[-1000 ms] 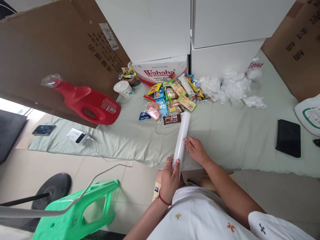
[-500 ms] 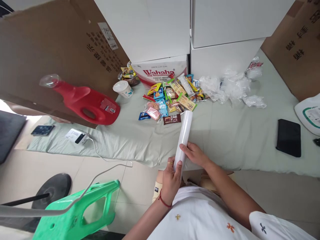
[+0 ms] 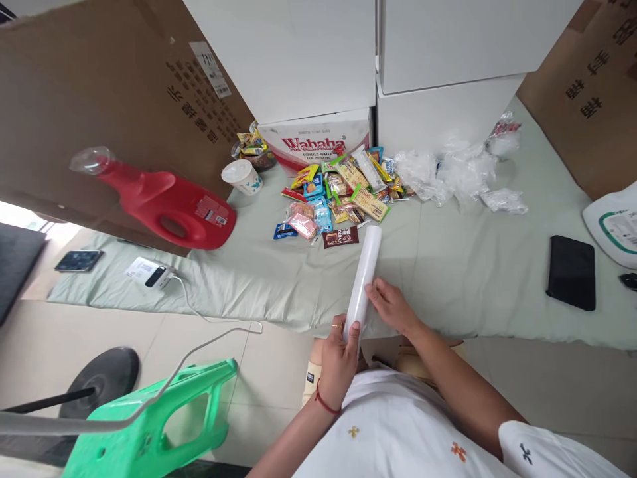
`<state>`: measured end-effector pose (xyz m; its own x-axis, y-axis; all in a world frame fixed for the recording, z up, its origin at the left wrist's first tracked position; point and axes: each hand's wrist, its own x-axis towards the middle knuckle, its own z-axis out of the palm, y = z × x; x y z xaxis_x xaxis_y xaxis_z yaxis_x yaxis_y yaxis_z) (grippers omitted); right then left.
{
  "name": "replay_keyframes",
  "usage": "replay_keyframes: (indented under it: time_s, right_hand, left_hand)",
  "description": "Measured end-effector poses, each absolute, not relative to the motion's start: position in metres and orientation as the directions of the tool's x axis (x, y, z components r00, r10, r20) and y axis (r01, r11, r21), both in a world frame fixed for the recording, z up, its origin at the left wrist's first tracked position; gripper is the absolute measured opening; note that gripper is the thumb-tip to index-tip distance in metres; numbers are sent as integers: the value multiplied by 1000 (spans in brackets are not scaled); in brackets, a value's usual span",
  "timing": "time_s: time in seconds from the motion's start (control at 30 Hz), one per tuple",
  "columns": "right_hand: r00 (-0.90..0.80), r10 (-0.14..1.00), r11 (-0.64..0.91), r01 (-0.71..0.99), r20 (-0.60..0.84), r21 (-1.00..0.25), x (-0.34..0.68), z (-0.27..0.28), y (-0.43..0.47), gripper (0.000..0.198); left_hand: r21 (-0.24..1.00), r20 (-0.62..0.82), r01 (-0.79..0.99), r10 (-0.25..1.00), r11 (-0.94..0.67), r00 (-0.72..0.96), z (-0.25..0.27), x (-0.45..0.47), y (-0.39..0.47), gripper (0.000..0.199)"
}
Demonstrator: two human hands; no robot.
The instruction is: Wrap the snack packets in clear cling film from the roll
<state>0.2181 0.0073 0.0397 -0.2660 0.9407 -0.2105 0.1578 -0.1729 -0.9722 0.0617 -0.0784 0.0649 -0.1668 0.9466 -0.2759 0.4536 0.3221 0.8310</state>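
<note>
One grip, that of the L hand (image 3: 340,362), was nearest, closed round the lower end of a white roll (image 3: 365,275), approx. over the front edge of the cloth-covered surface (image 3: 462,285). R hand (image 3: 393,307) had its fingers curled nearly closed, tips at the roll's R side; can't tell if they pinched anything. Roll slanted up & away, top end over the cloth, just R of a brown-wrapped bar (image 3: 341,237).

Off L, on the floor below the edge: green stool (image 3: 102,438). Along the front strip, L side: white device (image 3: 144,272) w/ cable over the edge, then a phone (image 3: 78,260) nr the L end. Far R: flat black case (image 3: 571,272), well apart from the R hand, w/ bare cloth between; bare cloth L of the roll too, up to the red jug (image 3: 179,206).

Behind the bar, mid-surface: snack heap (image 3: 343,189), clear plastic bags (image 3: 460,172) touching or just beside its R side. Paper cup (image 3: 243,176) stood L of the heap. Back limit: Wahaha box (image 3: 318,141) & white boxes (image 3: 452,50), so little room behind the snacks; brown carton (image 3: 124,86) at L.
</note>
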Motion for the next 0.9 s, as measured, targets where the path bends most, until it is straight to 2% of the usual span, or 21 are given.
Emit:
replay_keyframes:
  time_s: [0.07, 0.13, 0.33, 0.5, 0.6, 0.73, 0.9]
  right_hand:
    - [-232, 964, -52, 321, -132, -946, 216, 40, 8, 47]
    - [-236, 965, -17, 363, -110, -932, 214, 38, 8, 44]
    - [-286, 945, -107, 181, -157, -978, 213, 28, 8, 45]
    - [-323, 910, -220, 149, -258, -964, 215, 23, 12, 39]
    - [-261, 912, -311, 62, -316, -949, 213, 23, 11, 31]
    - [-92, 918, -393, -103, -385, -914, 209, 27, 7, 37]
    - [-37, 898, -440, -99, -438, -893, 206, 30, 4, 44]
  left_hand:
    - [777, -241, 552, 953, 304, -186, 60, 60, -79, 45]
    - [732, -212, 614, 955, 296, -207, 56, 58, -80, 43]
    - [753, -264, 571, 945, 328, -194, 55, 60, -78, 44]
    - [858, -326, 355, 928, 371, -183, 51, 64, -77, 48]
    - [889, -327, 270, 925, 370, -194, 50, 64, -78, 50]
    - [863, -297, 349, 926, 365, -234, 51, 62, -78, 49]
    - [812, -256, 460, 928, 358, -271, 45, 60, -79, 42]
